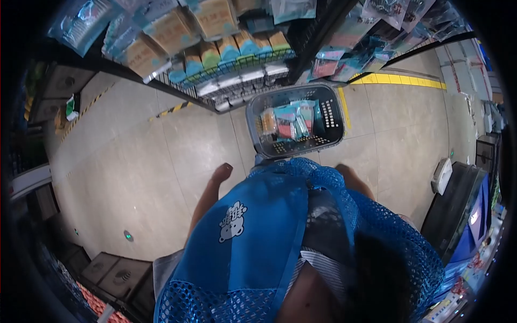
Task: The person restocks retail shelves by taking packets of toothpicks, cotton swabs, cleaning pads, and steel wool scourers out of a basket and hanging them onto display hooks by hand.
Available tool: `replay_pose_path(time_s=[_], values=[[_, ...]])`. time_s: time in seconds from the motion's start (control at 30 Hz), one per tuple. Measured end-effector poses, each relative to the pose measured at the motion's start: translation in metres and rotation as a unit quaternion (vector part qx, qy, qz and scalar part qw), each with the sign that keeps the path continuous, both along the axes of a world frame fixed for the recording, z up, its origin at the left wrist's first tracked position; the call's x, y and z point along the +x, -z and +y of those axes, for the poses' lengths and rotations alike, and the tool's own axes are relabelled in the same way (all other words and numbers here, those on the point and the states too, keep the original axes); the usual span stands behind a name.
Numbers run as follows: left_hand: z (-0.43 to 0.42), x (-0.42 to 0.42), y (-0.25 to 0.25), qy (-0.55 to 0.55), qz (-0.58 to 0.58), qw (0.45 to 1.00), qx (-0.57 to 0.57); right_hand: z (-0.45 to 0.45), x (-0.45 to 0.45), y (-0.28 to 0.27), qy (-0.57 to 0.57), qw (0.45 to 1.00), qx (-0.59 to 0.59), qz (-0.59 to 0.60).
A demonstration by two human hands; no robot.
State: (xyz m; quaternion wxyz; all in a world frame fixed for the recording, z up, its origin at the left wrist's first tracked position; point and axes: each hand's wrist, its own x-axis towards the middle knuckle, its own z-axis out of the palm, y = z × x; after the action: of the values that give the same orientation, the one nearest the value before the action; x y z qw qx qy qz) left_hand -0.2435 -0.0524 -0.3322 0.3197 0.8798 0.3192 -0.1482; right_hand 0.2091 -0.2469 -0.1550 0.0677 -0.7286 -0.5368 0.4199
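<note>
A dark plastic basket point(257, 141) stands in front of my body, with several packaged items point(291, 121) in blue, pink and orange wrapping inside it. My left hand point(222, 172) hangs beside my body, left of the basket and apart from it; its fingers look curled in, and nothing shows in them. On the other side, my right hand point(343, 169) is partly hidden behind the blue mesh vest point(242, 226), just below the basket's right corner. Its fingers cannot be made out.
Wire shelves point(237, 70) with bagged goods point(215, 19) run across the top. Another rack point(350, 32) stands at the upper right. Yellow tape point(398, 81) marks the tiled floor point(134, 161). Dark crates point(116, 274) are at lower left, and a black case point(455, 204) is at right.
</note>
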Motion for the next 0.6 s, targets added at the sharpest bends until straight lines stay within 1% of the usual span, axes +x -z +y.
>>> replay_pose_path(time_s=[0.03,0.07,0.1,0.13,0.17,0.2,0.27,0.3,0.33,0.37,0.4,0.43,0.47,0.5,0.53,0.57,0.6], values=[[-0.005,-0.009,0.004,-0.054,-0.051,0.997,-0.007,-0.011,-0.014,-0.023,0.095,0.992,-0.076,0.019],[-0.012,-0.011,0.013,-0.109,-0.103,0.989,-0.013,-0.013,-0.021,-0.046,0.186,0.971,-0.149,0.033],[-0.018,0.000,-0.007,-0.108,-0.034,0.993,-0.026,-0.058,0.009,0.000,0.178,0.972,-0.154,0.030],[-0.026,0.013,-0.037,-0.107,0.036,0.993,-0.046,-0.089,0.032,0.046,0.309,0.919,-0.209,0.130],[-0.039,0.024,-0.051,-0.220,0.026,0.966,-0.132,-0.098,0.043,0.094,0.433,0.835,-0.259,0.220],[-0.054,0.034,-0.057,-0.230,0.026,0.963,-0.138,-0.104,0.055,0.101,0.425,0.838,-0.266,0.215],[-0.086,0.055,-0.062,-0.243,0.037,0.943,-0.223,-0.111,0.065,0.112,0.408,0.884,-0.209,0.089],[-0.099,0.073,-0.068,-0.288,0.067,0.903,-0.312,-0.104,0.062,0.106,0.388,0.899,-0.193,0.059],[-0.118,0.085,-0.058,-0.293,0.034,0.891,-0.344,-0.093,0.061,0.107,0.382,0.900,-0.201,0.060],[-0.144,0.096,-0.040,-0.319,0.030,0.872,-0.371,-0.085,0.059,0.112,0.359,0.908,-0.198,0.089],[-0.153,0.116,-0.058,-0.267,0.058,0.893,-0.356,-0.078,0.055,0.122,0.337,0.914,-0.194,0.119],[-0.177,0.129,-0.052,-0.243,0.158,0.901,-0.322,-0.069,0.055,0.141,0.259,0.943,-0.191,0.083],[-0.185,0.152,-0.080,-0.269,0.202,0.898,-0.284,-0.063,0.056,0.162,0.176,0.965,-0.188,0.047],[-0.189,0.171,-0.109,-0.295,0.247,0.890,-0.245,-0.052,0.052,0.177,0.163,0.972,-0.155,0.068],[-0.208,0.172,-0.102,-0.312,0.229,0.898,-0.210,-0.031,0.044,0.193,0.152,0.977,-0.117,0.091],[-0.225,0.170,-0.094,-0.328,0.212,0.905,-0.171,-0.004,0.033,0.204,0.168,0.973,-0.105,0.115],[-0.235,0.169,-0.091,-0.336,0.226,0.899,-0.165,0.021,0.020,0.218,0.185,0.968,-0.095,0.139]])
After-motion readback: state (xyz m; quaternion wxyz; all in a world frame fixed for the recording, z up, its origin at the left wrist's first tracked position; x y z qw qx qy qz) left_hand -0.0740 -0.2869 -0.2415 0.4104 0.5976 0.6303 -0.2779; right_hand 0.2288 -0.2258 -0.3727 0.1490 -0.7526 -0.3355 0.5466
